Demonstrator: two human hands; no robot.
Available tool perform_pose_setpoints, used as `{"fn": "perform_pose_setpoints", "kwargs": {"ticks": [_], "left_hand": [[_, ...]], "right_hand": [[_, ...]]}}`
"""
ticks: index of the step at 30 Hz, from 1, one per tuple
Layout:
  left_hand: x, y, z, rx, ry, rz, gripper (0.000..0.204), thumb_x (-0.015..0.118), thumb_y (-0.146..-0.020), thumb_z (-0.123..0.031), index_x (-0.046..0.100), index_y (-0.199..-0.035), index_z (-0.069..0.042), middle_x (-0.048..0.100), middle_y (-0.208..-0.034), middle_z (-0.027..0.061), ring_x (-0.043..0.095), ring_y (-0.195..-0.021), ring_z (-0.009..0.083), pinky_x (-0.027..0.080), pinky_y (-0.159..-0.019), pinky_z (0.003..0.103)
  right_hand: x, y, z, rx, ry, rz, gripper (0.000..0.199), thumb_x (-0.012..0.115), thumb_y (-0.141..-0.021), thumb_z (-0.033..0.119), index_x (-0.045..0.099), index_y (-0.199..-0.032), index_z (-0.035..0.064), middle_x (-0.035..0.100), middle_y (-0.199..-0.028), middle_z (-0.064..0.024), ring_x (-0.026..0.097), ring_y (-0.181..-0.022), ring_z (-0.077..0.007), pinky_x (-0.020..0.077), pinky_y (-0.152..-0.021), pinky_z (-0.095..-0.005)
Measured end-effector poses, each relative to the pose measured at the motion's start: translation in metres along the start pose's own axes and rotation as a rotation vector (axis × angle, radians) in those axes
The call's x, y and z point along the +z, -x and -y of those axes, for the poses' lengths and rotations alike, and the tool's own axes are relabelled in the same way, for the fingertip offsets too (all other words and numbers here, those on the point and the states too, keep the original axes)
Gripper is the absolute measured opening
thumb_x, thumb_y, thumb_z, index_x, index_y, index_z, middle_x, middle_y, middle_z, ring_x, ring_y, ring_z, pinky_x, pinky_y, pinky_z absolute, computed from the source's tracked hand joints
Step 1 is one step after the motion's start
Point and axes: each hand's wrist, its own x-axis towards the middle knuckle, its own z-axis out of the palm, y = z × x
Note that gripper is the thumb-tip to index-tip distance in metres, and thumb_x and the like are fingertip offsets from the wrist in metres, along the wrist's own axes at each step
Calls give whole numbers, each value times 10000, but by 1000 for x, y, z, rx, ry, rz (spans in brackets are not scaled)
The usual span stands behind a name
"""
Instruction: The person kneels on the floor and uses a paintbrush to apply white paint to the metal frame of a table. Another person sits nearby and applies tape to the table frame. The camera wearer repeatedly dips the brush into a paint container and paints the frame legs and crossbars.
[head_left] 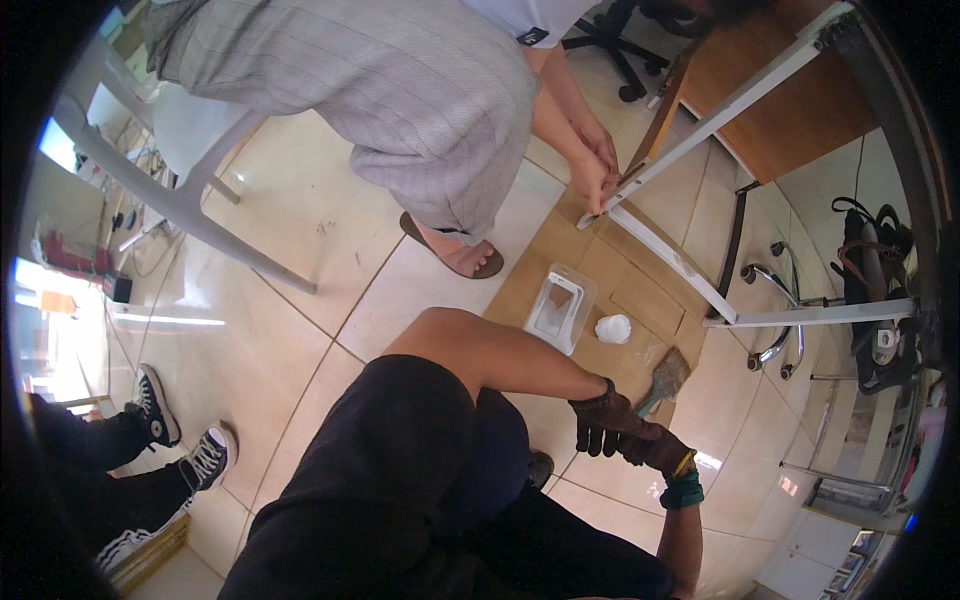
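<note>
Both of my hands wear dark brown work gloves and meet just off my bent knee. Fingers of my left hand [600, 420] hang loose and slightly apart. My right hand [662, 450] is closed beside it, touching or overlapping it, with a green band at the wrist. From where the gloves meet, a wide paintbrush [669, 374] points up and away; its teal handle runs down to my right hand's fingers, and the grip itself is partly hidden. Beyond lie a clear plastic tub [560, 308] with white material inside and a small white container [613, 329].
Flattened cardboard [640, 270] covers the tiles under the tubs. A pale metal frame [730, 110] stands at the right, with another person's hands [593, 172] on its lower end. A plastic chair [190, 215] stands left; another person's sneakers [207, 455] are lower left.
</note>
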Motion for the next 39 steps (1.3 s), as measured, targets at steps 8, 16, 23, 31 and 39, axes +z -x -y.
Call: {"fn": "perform_pose_setpoints", "kwargs": {"ticks": [8,16,23,31,39], "left_hand": [[0,-8,6,-19,-73,18,943,315,-664,-862,529,-1214,-126,525,-1110,169,566,-970,309,494,-832,457],[-4,-10,9,-27,-74,6,946,308,-669,-860,525,-1225,-126,529,-1114,170,571,-961,304,496,-833,449],[-8,-9,13,-46,-73,-18,948,301,-673,-858,521,-1234,-127,533,-1117,170,576,-953,299,498,-834,442],[-28,-12,-5,-52,-91,-91,950,294,-678,-856,517,-1245,-127,538,-1121,171,581,-944,294,500,-835,435],[-52,9,-32,12,-143,-208,953,239,-718,-835,439,-1323,-127,527,-1196,150,578,-953,268,490,-847,418]], "right_hand": [[20,9,27,-61,46,-15,181,609,-817,237,588,-883,70,554,-702,9,476,-561,-79,375,-486,-235],[28,16,28,-10,31,-156,165,608,-821,243,585,-824,80,535,-660,25,454,-542,-77,358,-482,-239],[31,11,35,60,-50,-139,181,620,-823,250,597,-835,71,538,-649,14,475,-547,-98,378,-492,-252],[-16,0,8,168,635,58,261,621,-828,319,642,-844,59,603,-667,-28,549,-557,-131,463,-533,-288],[-83,8,-23,-103,1216,-208,278,580,-792,334,657,-875,81,655,-872,-97,621,-784,-272,496,-703,-384]]}}
